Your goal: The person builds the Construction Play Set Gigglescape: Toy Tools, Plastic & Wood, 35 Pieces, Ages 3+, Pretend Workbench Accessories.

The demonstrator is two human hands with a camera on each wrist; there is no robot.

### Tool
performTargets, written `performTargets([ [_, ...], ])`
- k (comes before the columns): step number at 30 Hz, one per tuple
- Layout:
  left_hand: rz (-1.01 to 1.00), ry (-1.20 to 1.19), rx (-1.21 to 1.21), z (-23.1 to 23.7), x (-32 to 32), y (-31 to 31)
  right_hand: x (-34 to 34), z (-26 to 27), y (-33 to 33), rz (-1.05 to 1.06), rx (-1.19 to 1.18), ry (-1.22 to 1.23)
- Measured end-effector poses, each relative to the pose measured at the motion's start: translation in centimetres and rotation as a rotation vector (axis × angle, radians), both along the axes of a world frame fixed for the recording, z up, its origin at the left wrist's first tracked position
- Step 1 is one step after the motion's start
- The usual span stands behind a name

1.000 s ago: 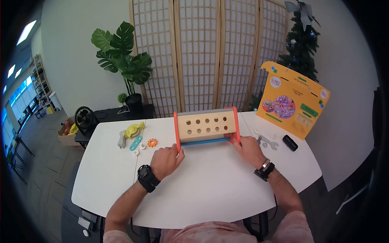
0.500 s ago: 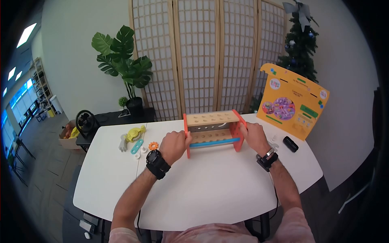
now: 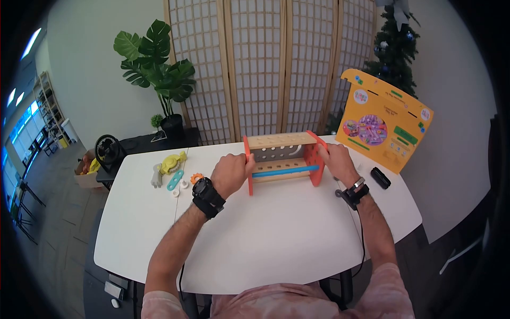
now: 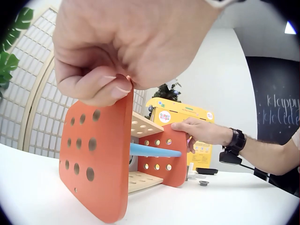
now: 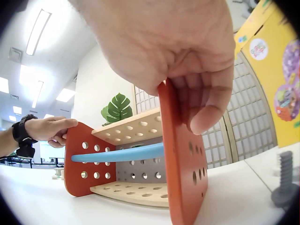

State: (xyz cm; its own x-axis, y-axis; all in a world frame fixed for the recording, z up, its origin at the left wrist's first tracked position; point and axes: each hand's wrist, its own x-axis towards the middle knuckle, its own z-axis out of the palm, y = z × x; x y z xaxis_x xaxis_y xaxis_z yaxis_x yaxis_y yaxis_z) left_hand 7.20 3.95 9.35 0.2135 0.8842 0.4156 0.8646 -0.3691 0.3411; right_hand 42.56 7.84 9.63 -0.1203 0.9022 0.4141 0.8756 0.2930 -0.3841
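Observation:
A toy workbench stands on the table, with two red-orange side panels, holed wooden shelves [image 3: 281, 139], a grey holed back panel [image 5: 140, 171] and a blue rod [image 3: 284, 171] across its open front. My left hand [image 3: 232, 173] pinches the upper edge of the left side panel [image 4: 93, 154], fingers curled over it. On the other side, my right hand [image 3: 338, 164] grips the top edge of the right side panel [image 5: 187, 173], with the thumb and fingers on opposite faces.
Left of the workbench lie a yellow piece [image 3: 172, 162], a teal strip [image 3: 175, 179], an orange gear [image 3: 197, 177] and white knobs [image 3: 176, 193]. To the right are a black case [image 3: 380, 178], a grey screw [image 5: 285, 183] and an upright yellow box [image 3: 390, 130].
The workbench has turned from showing its holed wooden face to standing with its open front and blue rod towards me. Both hands have shifted up along the side panels.

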Motion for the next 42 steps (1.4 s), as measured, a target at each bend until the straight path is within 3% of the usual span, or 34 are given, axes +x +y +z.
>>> performTargets([
  [3,0.027,0.052,-0.012,-0.2,-0.5,-0.1,0.7,-0.1,0.1,0.051,0.052,0.032],
  [6,0.014,0.016,-0.029,-0.1,-1.7,-0.8,1.3,1.6,-1.3,0.016,-0.12,0.22],
  [11,0.085,-0.015,-0.048,-0.2,-5.7,-2.6,6.2,1.4,-2.0,-0.039,-0.096,0.235],
  [17,0.185,-0.074,0.006,-1.8,-13.1,-4.7,14.3,-3.9,-1.2,-0.069,0.016,-0.135],
  [25,0.373,-0.051,-0.081,-1.8,-19.4,-6.9,14.2,-8.6,-2.6,-0.035,-0.069,-0.364],
  [30,0.389,-0.07,-0.07,-2.9,-21.0,-7.6,14.4,-8.0,-3.5,-0.077,-0.093,-0.429],
  [32,0.387,-0.064,-0.066,-3.2,-21.4,-7.5,14.0,-6.9,-4.6,-0.24,-0.255,-0.412],
  [35,0.368,-0.056,-0.075,-3.4,-21.6,-6.8,13.6,-6.0,-5.7,-0.281,-0.268,-0.379],
  [39,0.281,-0.026,-0.019,-5.8,-22.5,-5.3,15.9,-8.6,-5.2,-0.263,-0.184,-0.371],
  [42,0.359,0.085,-0.119,-5.2,-21.8,-5.8,16.1,-8.6,-5.0,-0.25,-0.202,-0.354],
])
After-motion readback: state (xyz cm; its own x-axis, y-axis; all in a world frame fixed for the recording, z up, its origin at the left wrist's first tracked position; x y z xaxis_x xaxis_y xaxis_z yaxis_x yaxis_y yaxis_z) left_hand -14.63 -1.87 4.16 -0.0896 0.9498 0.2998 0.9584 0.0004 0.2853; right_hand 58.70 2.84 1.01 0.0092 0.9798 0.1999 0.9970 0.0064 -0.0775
